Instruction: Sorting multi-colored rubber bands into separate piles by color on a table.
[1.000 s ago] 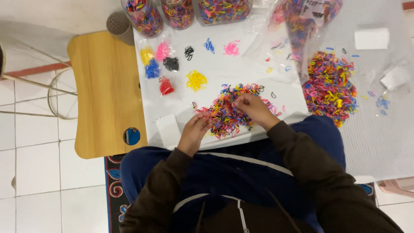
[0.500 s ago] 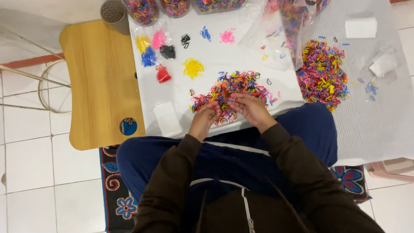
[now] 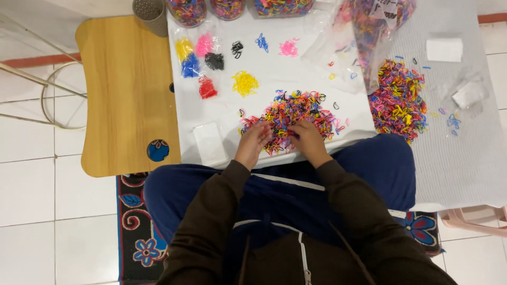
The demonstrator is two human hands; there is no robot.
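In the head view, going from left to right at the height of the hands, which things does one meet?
Wooden board → white packet → left hand → right hand → second mixed pile of small rubber bands → white woven cloth.

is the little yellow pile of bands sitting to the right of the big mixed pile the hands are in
No, the yellow pile lies up and to the left of the mixed pile under both hands.

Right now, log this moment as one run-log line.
left hand: on mixed band pile | right hand: on same pile | sorted yellow bands behind | second mixed heap at right
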